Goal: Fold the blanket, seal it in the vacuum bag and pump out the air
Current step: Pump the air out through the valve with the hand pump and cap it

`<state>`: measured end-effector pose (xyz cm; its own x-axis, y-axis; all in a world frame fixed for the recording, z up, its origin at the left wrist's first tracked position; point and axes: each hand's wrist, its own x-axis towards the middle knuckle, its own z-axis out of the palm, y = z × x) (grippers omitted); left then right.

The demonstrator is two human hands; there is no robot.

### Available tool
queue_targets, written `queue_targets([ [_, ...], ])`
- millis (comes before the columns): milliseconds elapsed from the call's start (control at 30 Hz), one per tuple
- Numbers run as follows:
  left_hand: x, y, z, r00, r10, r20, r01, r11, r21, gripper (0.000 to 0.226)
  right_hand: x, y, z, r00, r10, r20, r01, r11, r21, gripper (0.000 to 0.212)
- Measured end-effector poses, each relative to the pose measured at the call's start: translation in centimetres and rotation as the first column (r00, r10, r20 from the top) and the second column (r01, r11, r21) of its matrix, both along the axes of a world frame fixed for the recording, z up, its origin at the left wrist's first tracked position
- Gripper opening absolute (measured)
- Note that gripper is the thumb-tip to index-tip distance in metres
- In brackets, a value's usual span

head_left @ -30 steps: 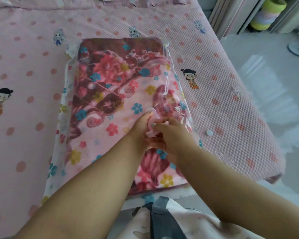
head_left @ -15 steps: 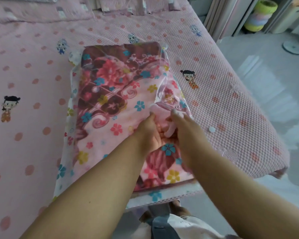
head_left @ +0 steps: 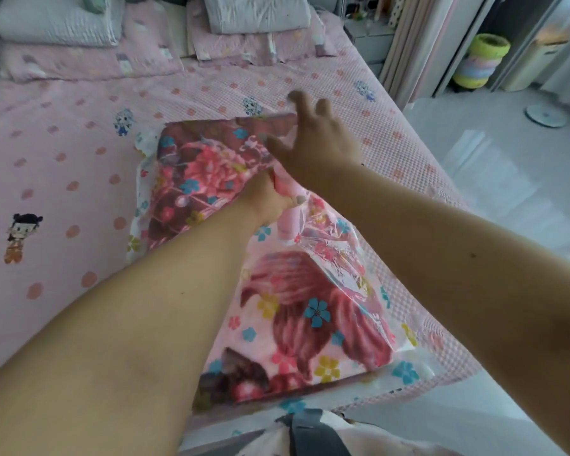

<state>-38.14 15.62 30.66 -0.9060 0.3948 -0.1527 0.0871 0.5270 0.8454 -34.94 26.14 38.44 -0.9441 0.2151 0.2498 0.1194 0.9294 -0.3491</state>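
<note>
The folded floral blanket (head_left: 297,324) lies inside a clear vacuum bag (head_left: 408,370) on the pink bed. My left hand (head_left: 267,199) grips a small pink pump (head_left: 290,222) that stands on the bag's top near its right side. The plastic is pulled up and wrinkled around the pump. My right hand (head_left: 316,143) hovers over the far right part of the bag with fingers spread, holding nothing. My arms hide the bag's near left part.
The pink dotted bedsheet (head_left: 63,179) spreads to the left and far side, with pillows (head_left: 56,21) at the head of the bed. The bed's right edge drops to a pale floor (head_left: 514,179). Stacked coloured rings (head_left: 481,60) stand by the wall.
My right hand has let go of the pump and reached away over the far end of the bag, fingers spread. My left hand keeps hold of the pump. The view has tilted up.
</note>
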Motion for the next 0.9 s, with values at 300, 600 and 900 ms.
queue_targets([
  [300,1.2,0.3,-2.1,0.997,0.049,0.061,-0.053,0.996,0.07,0.049,-1.8,2.2,1.7,0.938,0.334,-0.097,-0.3,0.918,0.258,0.019],
  [600,0.8,0.2,-0.3,0.992,0.067,-0.105,-0.067,0.998,0.002,0.041,-0.6,2.0,0.5,0.921,0.311,0.236,-0.369,0.892,0.263,0.006],
  [900,0.7,-0.1,2.1,0.981,0.117,-0.157,-0.118,0.993,0.003,0.031,-1.0,1.5,1.6,0.959,0.283,0.003,-0.277,0.934,0.226,0.014],
])
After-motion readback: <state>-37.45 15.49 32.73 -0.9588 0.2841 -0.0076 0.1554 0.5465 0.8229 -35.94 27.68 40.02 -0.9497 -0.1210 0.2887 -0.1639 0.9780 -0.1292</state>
